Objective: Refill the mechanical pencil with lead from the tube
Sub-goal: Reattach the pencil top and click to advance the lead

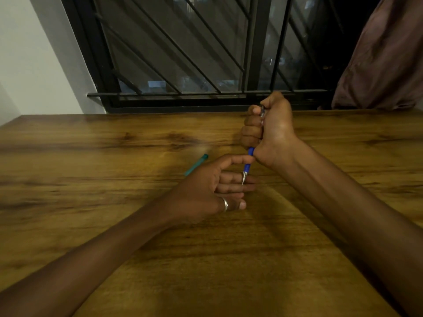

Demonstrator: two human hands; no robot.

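The right hand is closed in a fist around the mechanical pencil, which stands almost upright with its metal tip down. At 7 o'clock from this fist the left hand is open, its fingers spread under the tip; the tip seems to touch one finger. The teal lead tube lies on the wooden table, at 10 o'clock from the left hand.

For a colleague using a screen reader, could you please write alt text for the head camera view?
The right hand grips a blue mechanical pencil in a fist, tip down, against the open left hand. A teal lead tube lies on the wooden table behind the left hand.
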